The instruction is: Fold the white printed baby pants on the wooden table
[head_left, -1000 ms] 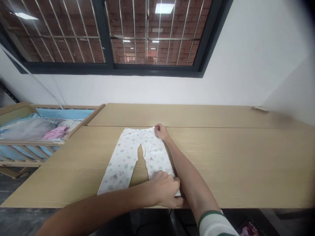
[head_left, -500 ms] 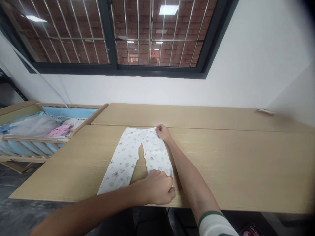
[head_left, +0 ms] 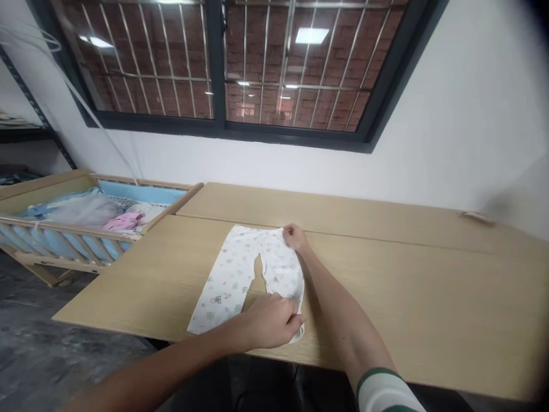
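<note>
A pair of small white baby pants (head_left: 229, 274) with a pale green and pink print lies flat on the wooden table (head_left: 386, 297), waistband toward the wall. My right hand (head_left: 295, 237) pinches the right corner of the waistband. Across the lower end of the right leg lies my left hand (head_left: 274, 320), closed on the fabric near the cuff, with the arm reaching in from the lower left. Part of that leg is hidden under the left hand. Between the two legs a strip of table shows.
A wooden crib (head_left: 103, 252) with blue lining, a pink cloth (head_left: 123, 221) and white netting stands at the left of the table. Behind the table is a white wall with a barred window (head_left: 291, 74). A small pale object (head_left: 476, 217) rests at the back right.
The view has shifted, so the table and pants appear a little further right and tilted. My left hand has drawn the right leg's lower end slightly up, and its side edge bows outward.
</note>
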The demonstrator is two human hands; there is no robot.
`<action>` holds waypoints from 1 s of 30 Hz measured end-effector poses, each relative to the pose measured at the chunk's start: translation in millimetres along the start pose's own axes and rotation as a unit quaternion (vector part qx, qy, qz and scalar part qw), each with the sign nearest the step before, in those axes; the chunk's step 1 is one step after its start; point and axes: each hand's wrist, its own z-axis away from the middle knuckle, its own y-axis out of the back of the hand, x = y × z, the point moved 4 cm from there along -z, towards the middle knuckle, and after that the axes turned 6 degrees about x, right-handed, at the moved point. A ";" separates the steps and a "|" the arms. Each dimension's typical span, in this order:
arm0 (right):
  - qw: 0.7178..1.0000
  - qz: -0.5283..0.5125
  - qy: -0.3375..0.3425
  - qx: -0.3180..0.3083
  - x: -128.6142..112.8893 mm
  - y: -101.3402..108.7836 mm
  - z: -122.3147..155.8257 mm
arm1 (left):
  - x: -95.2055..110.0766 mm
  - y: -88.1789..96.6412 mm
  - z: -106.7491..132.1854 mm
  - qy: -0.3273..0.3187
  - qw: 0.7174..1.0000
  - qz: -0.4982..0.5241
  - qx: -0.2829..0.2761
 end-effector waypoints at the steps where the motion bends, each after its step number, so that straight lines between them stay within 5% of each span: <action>1: 1.000 -0.005 -0.001 0.004 -6.4 1.3 -1.5 | -0.7 5.3 3.6 0.006 1.000 0.018 0.010; 6: 0.999 -0.033 -0.014 0.013 -48.6 -3.2 -7.4 | -7.5 38.6 31.4 0.044 0.985 0.133 0.098; 11: 0.999 -0.037 -0.036 -0.001 -89.2 -32.3 -9.7 | -35.7 54.6 67.8 0.109 0.964 0.197 0.145; 23: 0.991 0.122 -0.038 -0.048 -141.8 -130.7 4.9 | -108.8 36.4 161.8 0.284 0.909 0.169 0.254; 30: 0.964 0.246 -0.015 -0.102 -151.6 -174.1 24.1 | -131.1 26.6 175.7 0.359 0.914 -0.010 0.189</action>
